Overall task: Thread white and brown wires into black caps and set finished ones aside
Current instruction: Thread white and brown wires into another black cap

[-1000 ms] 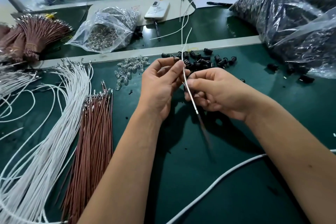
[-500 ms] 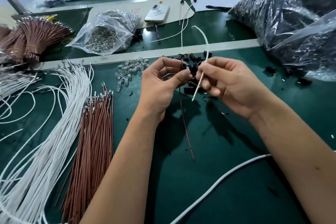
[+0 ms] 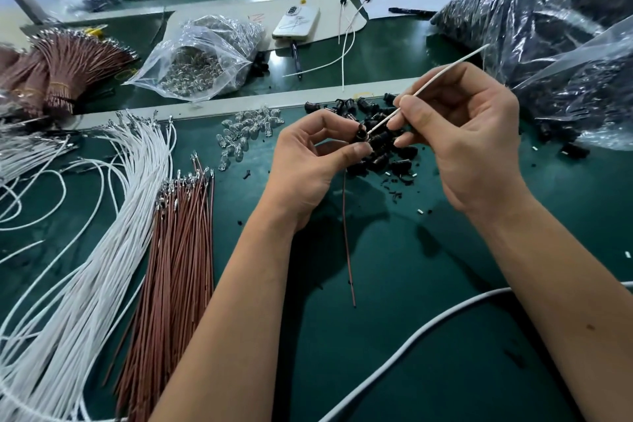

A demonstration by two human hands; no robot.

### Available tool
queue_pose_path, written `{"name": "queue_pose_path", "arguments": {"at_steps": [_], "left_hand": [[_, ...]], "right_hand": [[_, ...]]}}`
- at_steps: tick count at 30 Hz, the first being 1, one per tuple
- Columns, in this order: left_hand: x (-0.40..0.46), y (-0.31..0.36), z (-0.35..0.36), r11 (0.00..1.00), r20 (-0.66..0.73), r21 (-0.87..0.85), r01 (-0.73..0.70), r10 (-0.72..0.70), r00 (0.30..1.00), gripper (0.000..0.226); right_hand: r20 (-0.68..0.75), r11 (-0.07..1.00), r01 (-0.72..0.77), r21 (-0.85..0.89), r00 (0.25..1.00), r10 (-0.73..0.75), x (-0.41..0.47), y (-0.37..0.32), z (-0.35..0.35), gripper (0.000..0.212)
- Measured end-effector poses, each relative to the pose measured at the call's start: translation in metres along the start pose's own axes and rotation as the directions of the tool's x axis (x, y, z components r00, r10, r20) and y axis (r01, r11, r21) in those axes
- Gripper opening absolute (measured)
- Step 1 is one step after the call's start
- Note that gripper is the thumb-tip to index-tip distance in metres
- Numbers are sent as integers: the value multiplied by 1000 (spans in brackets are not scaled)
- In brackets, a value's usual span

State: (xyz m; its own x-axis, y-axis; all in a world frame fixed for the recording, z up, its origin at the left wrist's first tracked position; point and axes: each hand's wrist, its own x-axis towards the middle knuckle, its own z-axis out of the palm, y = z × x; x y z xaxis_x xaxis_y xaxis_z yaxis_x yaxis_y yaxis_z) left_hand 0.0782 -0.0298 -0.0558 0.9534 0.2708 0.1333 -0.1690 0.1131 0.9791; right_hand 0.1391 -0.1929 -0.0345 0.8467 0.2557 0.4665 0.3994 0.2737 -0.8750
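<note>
closest to me a thick white cable [image 3: 428, 325] snakes across the green table [image 3: 394, 370]. on my left, a big bundle of white wires [image 3: 85, 250] lies next to a bundle of brown wires [image 3: 178, 243], both well away from my hands. my left hand [image 3: 308, 164] is pinching a black cap [image 3: 361, 135] between thumb and fingertips, and a brown wire [image 3: 346, 240] hangs down from it toward me, its loose end near the table. my right hand [image 3: 469, 137] is just beside it, pinching a white wire [image 3: 428, 84] between thumb and forefinger; the near tip is right at the cap's mouth, can't tell if it's actually in. the far end sticks up and away to the right. right behind my hands sits the pile of loose black caps [image 3: 380, 154], with some little clear bulbs [image 3: 246, 130] to its left. further back: a clear bag of metal bits [image 3: 202, 58], a phone [image 3: 296, 22], two finished pieces [image 3: 349, 31], and black-filled plastic bags [image 3: 548, 20] on the right.
</note>
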Motion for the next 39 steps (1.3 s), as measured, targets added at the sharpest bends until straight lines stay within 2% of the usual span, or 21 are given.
{"name": "queue_pose_path", "arguments": {"at_steps": [4, 10, 22, 28, 33, 39], "left_hand": [[1, -2, -1, 1000, 15, 14, -3, 3, 1000, 25], [2, -3, -1, 999, -1, 46, 1, -1, 1000, 24], [1, -2, 0, 1000, -11, 8, -13, 13, 1000, 27], [0, -1, -1, 997, -8, -62, 48, -49, 999, 38], [-1, 2, -1, 962, -3, -221, 160, -165, 986, 21], [-1, 5, 0, 946, -4, -267, 185, -193, 981, 15]], "right_hand": [[-7, 1000, 2, -27, 1000, -3, -1, -1, 1, 12], [-38, 999, -23, 29, 999, 24, 1, -2, -2, 12], [-45, 981, -194, -6, 980, 193, 0, 8, -1, 11], [-135, 951, -307, 44, 941, 311, 2, 7, -4, 14], [-139, 942, -333, 52, 931, 337, 2, 5, -4, 13], [-118, 944, -329, 36, 936, 331, 1, 3, -5, 15]]}}
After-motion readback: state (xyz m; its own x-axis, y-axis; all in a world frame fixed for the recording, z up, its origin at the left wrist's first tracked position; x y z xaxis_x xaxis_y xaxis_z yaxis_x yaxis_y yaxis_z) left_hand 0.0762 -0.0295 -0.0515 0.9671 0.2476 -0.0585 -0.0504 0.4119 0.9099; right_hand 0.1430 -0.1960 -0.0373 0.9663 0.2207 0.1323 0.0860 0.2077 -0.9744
